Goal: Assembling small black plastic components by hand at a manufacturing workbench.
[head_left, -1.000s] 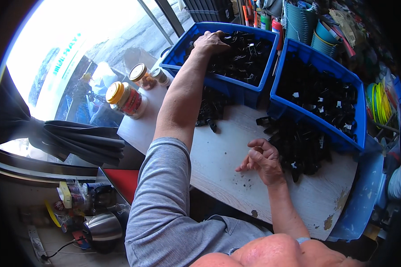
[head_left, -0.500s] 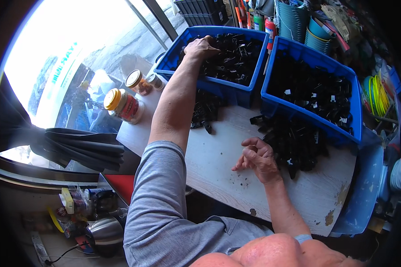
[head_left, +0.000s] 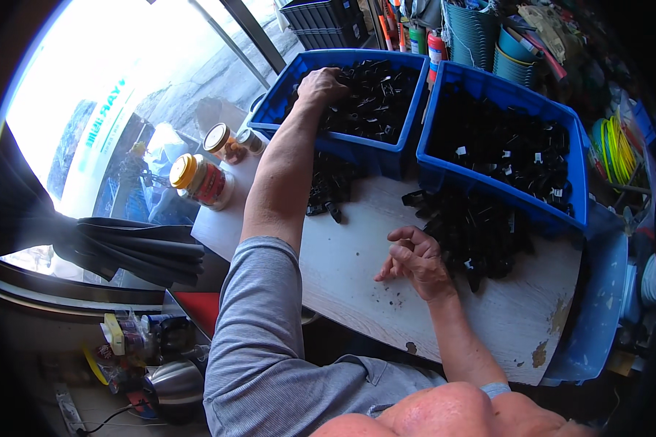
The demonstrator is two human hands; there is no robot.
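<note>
My left hand (head_left: 321, 87) reaches into the far left blue bin (head_left: 364, 149), which is heaped with small black plastic parts (head_left: 379, 95). Its fingers point down among the parts; the fingertips are hidden, so I cannot make out a grip. Over the pale table (head_left: 350, 255) my right hand (head_left: 419, 262) rests with loosely bent fingers, the index finger and thumb apart, and nothing visible in it. Just right of it lies a loose pile of black parts (head_left: 481, 240). A smaller black pile (head_left: 332, 186) lies beside my left forearm, in front of the left bin.
A second blue bin (head_left: 503, 175) of black parts, some with white bits, stands at the right. Lidded jars (head_left: 200, 178) line the table's left edge by the window. A translucent blue tub (head_left: 590, 313) sits beyond the right edge. A metal kettle (head_left: 171, 386) is at lower left.
My left hand has dipped lower into the bin, and its thumb no longer sticks out to the right. My right hand keeps nearly the same pose. The whole view has shifted slightly.
</note>
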